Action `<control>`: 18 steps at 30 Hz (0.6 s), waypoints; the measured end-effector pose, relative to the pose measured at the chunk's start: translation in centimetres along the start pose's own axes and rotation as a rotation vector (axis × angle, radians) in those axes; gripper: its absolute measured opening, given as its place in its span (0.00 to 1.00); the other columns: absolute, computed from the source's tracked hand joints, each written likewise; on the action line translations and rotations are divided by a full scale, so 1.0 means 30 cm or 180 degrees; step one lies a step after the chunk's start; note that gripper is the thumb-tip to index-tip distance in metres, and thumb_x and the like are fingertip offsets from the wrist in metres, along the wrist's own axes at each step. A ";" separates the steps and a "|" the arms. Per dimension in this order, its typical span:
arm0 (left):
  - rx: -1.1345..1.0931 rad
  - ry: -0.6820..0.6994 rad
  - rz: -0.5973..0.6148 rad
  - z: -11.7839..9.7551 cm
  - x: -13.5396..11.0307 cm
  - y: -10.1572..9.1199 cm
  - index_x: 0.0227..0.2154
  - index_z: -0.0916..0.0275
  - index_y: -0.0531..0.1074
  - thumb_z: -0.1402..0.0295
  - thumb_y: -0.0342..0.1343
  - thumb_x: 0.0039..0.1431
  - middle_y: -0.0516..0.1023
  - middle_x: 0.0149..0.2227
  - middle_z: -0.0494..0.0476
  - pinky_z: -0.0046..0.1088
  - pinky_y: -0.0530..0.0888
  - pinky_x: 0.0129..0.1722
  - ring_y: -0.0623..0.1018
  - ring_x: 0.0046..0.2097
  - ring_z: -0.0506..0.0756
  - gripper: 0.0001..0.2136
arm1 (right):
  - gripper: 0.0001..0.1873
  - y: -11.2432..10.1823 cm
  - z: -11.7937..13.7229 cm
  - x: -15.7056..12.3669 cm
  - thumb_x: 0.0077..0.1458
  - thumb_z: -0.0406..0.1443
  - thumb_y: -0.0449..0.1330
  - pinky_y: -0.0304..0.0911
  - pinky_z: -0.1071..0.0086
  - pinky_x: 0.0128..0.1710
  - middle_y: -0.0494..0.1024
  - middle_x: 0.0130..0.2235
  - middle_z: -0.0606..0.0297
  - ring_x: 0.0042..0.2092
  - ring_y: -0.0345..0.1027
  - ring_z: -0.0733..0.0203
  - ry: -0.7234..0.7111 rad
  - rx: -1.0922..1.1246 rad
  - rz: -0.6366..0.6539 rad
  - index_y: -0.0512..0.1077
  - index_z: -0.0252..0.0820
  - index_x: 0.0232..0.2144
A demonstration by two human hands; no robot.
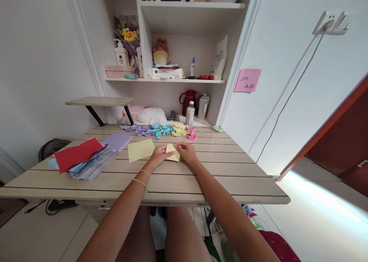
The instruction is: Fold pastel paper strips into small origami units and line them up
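A partly folded piece of yellow origami paper (173,155) lies at the middle of the desk, between my two hands. My left hand (160,156) has its thumb and fingers closed on the paper's left side. At the upper right corner, my right hand (186,152) pinches the paper's edge. Just left of my left hand lies a flat yellow sheet (140,150). Behind the hands is a row of folded paper pieces: purple ones (143,130), blue ones (161,130), yellow ones (180,129) and pink ones (191,136).
A stack of coloured paper (93,162) with a red sheet (77,151) on top sits left on the desk (230,170). A green folded piece (217,128) is at the back right. A bottle (190,114) and dark red jug (189,102) stand behind; a small raised shelf (99,101) is back left.
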State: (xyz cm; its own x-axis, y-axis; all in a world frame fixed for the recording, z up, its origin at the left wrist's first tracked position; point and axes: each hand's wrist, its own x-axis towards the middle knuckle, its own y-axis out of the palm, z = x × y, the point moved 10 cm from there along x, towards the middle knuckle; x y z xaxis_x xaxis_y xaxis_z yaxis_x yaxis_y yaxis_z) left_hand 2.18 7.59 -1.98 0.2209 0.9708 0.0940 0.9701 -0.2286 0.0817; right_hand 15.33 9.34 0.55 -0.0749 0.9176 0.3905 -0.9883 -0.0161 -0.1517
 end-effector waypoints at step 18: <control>-0.0569 -0.0369 0.0387 0.036 0.003 0.025 0.38 0.68 0.73 0.69 0.66 0.38 0.79 0.34 0.64 0.31 0.72 0.38 0.78 0.37 0.56 0.20 | 0.21 -0.012 -0.002 0.021 0.44 0.48 0.58 0.57 0.70 0.23 0.68 0.18 0.69 0.21 0.59 0.64 0.0060 0.0400 0.0126 0.72 0.42 0.37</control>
State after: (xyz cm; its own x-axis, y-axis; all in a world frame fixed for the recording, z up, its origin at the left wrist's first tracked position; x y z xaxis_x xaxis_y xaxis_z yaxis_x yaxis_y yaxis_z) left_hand 3.05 7.59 -2.99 0.3550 0.9349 0.0001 0.9047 -0.3435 0.2521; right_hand 15.65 9.95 0.79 -0.1128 0.9225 0.3692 -0.9936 -0.1010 -0.0514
